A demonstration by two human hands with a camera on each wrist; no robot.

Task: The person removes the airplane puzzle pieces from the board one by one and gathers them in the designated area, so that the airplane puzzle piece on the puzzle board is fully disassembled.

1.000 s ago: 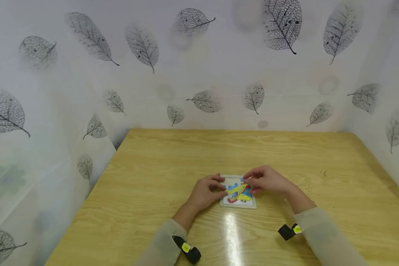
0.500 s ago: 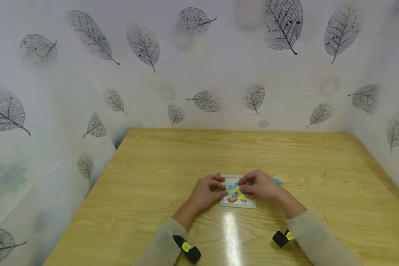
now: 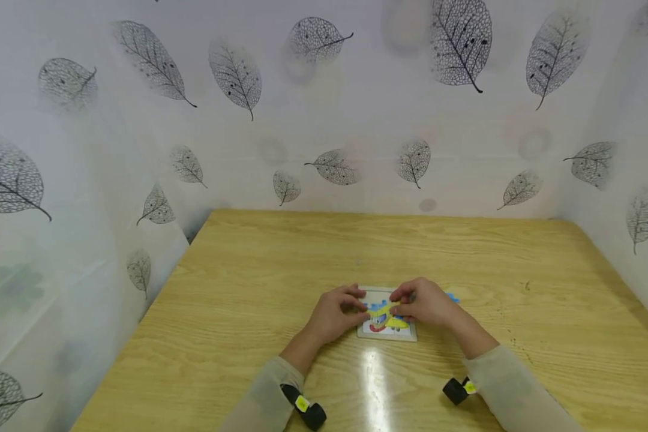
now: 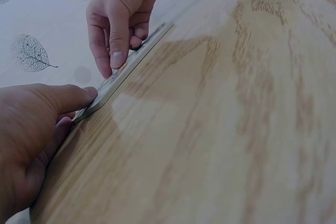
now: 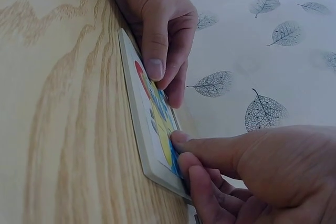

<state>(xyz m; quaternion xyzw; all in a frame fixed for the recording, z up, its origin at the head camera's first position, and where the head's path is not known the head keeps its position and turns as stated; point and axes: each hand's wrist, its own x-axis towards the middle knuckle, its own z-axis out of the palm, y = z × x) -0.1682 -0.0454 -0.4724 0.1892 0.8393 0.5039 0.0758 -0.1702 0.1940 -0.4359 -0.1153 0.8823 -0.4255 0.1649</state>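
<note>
A small square puzzle board [image 3: 387, 329] with a yellow, blue and red picture lies flat on the wooden table [image 3: 259, 270]. My left hand [image 3: 356, 306] holds its left edge, with the thumb [image 5: 154, 66] on the picture and the fingers curled at the rim. My right hand [image 3: 398, 309] is over the board's right side, its thumb and forefinger tips [image 5: 181, 139] pinching a yellow and blue puzzle piece [image 5: 167, 142] set in the board. The left wrist view shows the board's thin edge [image 4: 131, 61] between both hands. A loose blue piece [image 3: 452, 297] lies on the table just right of my right hand.
Leaf-patterned white walls [image 3: 324, 120] close the table in at the back, left and right. Light glares off the wood [image 3: 375, 372] in front of the board. Black wrist cameras [image 3: 308, 411] sit on both sleeves.
My right hand came down and left onto the board's picture. A loose blue piece now shows on the table to its right. My left hand stayed on the board's edge.
</note>
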